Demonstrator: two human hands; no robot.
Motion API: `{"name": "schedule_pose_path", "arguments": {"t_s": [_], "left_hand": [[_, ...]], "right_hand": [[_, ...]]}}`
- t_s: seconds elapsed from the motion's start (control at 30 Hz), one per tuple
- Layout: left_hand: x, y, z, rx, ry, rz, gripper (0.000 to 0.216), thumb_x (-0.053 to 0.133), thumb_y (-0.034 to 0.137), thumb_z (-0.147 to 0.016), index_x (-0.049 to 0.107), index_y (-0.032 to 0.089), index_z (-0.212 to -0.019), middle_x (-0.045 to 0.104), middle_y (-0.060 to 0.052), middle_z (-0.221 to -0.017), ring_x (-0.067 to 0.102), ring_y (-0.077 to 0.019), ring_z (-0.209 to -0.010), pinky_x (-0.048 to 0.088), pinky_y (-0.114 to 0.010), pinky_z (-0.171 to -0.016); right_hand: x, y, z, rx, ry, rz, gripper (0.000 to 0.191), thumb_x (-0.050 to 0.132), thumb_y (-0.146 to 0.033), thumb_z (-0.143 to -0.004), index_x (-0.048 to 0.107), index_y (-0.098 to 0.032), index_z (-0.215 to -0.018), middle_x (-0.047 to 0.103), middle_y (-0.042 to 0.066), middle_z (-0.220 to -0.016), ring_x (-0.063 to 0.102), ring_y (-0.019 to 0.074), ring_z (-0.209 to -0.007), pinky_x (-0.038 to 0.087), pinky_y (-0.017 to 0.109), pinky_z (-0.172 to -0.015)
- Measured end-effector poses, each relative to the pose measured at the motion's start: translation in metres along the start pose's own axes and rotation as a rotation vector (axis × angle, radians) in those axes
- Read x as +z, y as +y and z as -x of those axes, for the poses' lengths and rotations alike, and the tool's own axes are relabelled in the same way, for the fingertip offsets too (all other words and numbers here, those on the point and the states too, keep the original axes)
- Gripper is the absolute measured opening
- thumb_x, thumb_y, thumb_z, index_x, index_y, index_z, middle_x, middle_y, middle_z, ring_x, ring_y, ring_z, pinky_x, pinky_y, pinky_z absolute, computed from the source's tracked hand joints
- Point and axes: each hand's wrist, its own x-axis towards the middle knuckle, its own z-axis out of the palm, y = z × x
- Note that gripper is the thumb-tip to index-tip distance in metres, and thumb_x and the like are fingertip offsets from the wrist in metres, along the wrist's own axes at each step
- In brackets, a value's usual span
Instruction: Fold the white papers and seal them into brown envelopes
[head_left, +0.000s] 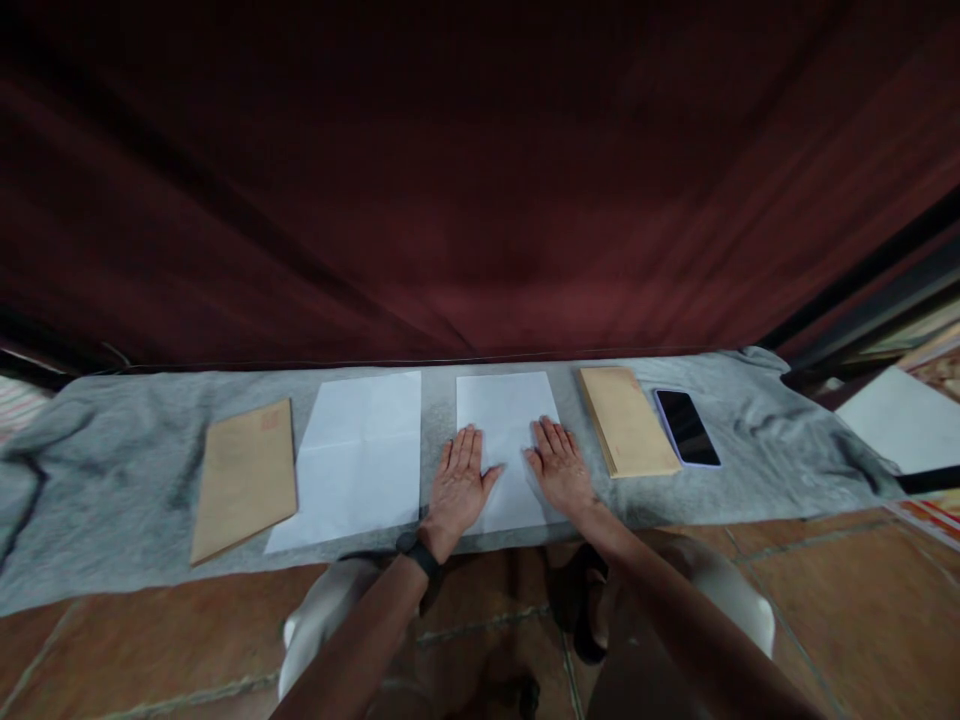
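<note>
A white sheet of paper [504, 398] lies in front of me on a grey cloth. My left hand [460, 480] rests flat on its left edge, fingers together and thumb out toward the middle. On the sheet's right edge lies my right hand [559, 468], also flat, with its fingers a little apart. Neither hand grips anything. To the left is a larger white paper [361, 455] with faint crease lines. Right of my right hand sits a stack of brown envelopes [628, 420].
The grey cloth [765, 440] covers a long narrow surface. At its left lies another brown envelope pile [249, 475]; at its right, a phone [687, 428] with a purple edge. A dark red curtain [480, 220] hangs behind. Tiled floor [862, 580] shows in front.
</note>
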Motion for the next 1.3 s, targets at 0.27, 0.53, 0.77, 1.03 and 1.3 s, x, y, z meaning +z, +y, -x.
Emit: {"name": "schedule_pose_path", "arguments": {"t_s": [0.27, 0.53, 0.77, 1.03, 1.3], "left_hand": [[-0.006, -0.002, 0.008, 0.027, 0.053, -0.002, 0.067, 0.032, 0.048, -0.104, 0.038, 0.003, -0.153, 0.037, -0.022, -0.159, 0.032, -0.0317, -0.151, 0.029, -0.053, -0.122], [-0.018, 0.022, 0.042, 0.381, -0.069, 0.008, 0.07, 0.046, 0.06, -0.097, 0.038, 0.021, -0.154, 0.034, -0.012, -0.164, 0.027, -0.0286, -0.153, 0.023, -0.056, -0.124], [-0.016, 0.019, 0.052, 0.375, -0.068, -0.035, 0.07, 0.051, 0.055, -0.097, 0.038, 0.018, -0.155, 0.033, -0.015, -0.163, 0.03, -0.0302, -0.152, 0.028, -0.053, -0.123], [-0.029, 0.009, 0.057, 0.376, -0.131, 0.017, 0.056, 0.053, 0.04, -0.097, 0.046, 0.021, -0.15, 0.041, -0.014, -0.16, 0.038, -0.0292, -0.148, 0.035, -0.049, -0.121], [-0.045, -0.005, 0.045, 0.278, -0.232, 0.305, 0.041, 0.043, 0.022, -0.098, 0.062, 0.021, -0.133, 0.059, -0.009, -0.146, 0.052, -0.0217, -0.137, 0.041, -0.041, -0.116]], "right_hand": [[-0.011, 0.013, 0.009, 0.014, 0.025, 0.009, 0.057, 0.036, -0.037, -0.105, 0.039, -0.006, -0.154, 0.041, 0.018, -0.158, 0.037, 0.0328, -0.147, 0.031, 0.05, -0.118], [-0.022, -0.002, 0.026, -0.221, -0.033, -0.051, 0.052, 0.041, -0.038, -0.104, 0.043, -0.02, -0.153, 0.035, 0.01, -0.163, 0.032, 0.0286, -0.15, 0.026, 0.051, -0.122], [-0.019, -0.005, 0.03, -0.227, -0.071, -0.053, 0.051, 0.044, -0.036, -0.104, 0.044, -0.022, -0.153, 0.04, 0.008, -0.161, 0.037, 0.0268, -0.147, 0.026, 0.049, -0.122], [-0.031, 0.02, 0.023, -0.189, -0.191, -0.123, 0.049, 0.046, -0.03, -0.102, 0.047, -0.02, -0.15, 0.039, 0.01, -0.161, 0.036, 0.0262, -0.148, 0.03, 0.049, -0.122], [-0.069, 0.054, 0.032, -0.223, -0.436, -0.422, 0.058, 0.061, -0.041, -0.095, 0.049, -0.026, -0.15, 0.038, 0.008, -0.162, 0.034, 0.0239, -0.149, 0.03, 0.044, -0.123]]}}
